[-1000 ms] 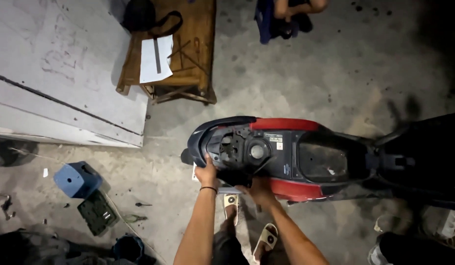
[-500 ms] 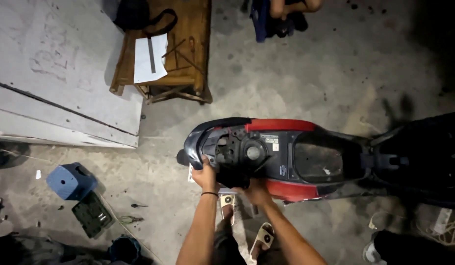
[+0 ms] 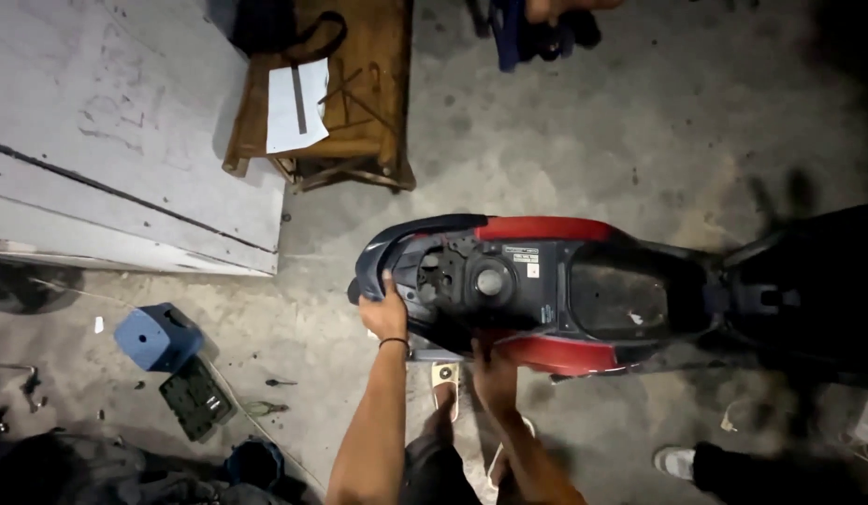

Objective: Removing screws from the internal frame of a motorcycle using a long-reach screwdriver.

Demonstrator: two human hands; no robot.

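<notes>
We see a scooter [image 3: 546, 290] with its seat off standing on the concrete floor [image 3: 565, 140], its red side panels framing a black open body with a round filler cap and a dusty storage well. Our left hand [image 3: 384, 313] wraps its grip around the dark blue tail panel [image 3: 406, 238], fingers curled over the rim. Our right hand [image 3: 493, 374] presses against the lower red panel; whether its grip is closed on anything we cannot tell. Just right of the left grip, small pale rectangular labels [image 3: 526, 262] sit on the black plastic. Up beyond it, a white sheet [image 3: 296, 103] lies on a wooden table [image 3: 368, 84]. Left of it a blue box [image 3: 156, 337] rests.
</notes>
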